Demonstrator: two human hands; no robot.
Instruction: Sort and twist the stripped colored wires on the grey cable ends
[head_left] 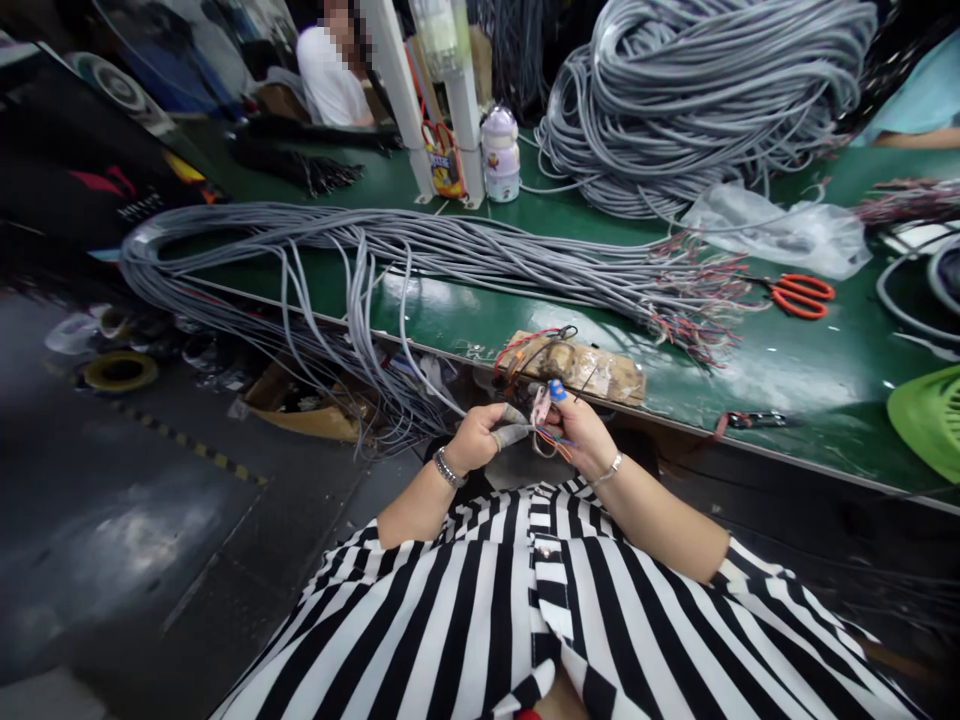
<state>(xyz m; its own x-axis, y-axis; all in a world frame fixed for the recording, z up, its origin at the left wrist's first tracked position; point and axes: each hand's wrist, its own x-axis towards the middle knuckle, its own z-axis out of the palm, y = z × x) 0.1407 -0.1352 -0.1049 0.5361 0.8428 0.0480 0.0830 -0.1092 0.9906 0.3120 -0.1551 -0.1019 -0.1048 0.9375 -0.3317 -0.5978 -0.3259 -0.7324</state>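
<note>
My left hand (pixel 480 437) is closed round the end of a grey cable (pixel 420 385) that runs up to the bench; a grey cot covers one finger. My right hand (pixel 581 432) is pinched on the thin coloured wires (pixel 551 438) that stick out of that cable end, with a blue cot on a fingertip. Both hands meet just below the front edge of the green bench (pixel 787 370). A long bundle of grey cables (pixel 450 250) with stripped coloured ends lies across the bench above them.
A taped brown block (pixel 592 368) with wires sits at the bench edge. Orange-handled scissors (pixel 802 295) lie to the right, beside a plastic bag (pixel 780 235). A big coil of grey cable (pixel 705 90) is behind. A white bottle (pixel 500 155), a green fan (pixel 930 420) and another person (pixel 330 70) are around.
</note>
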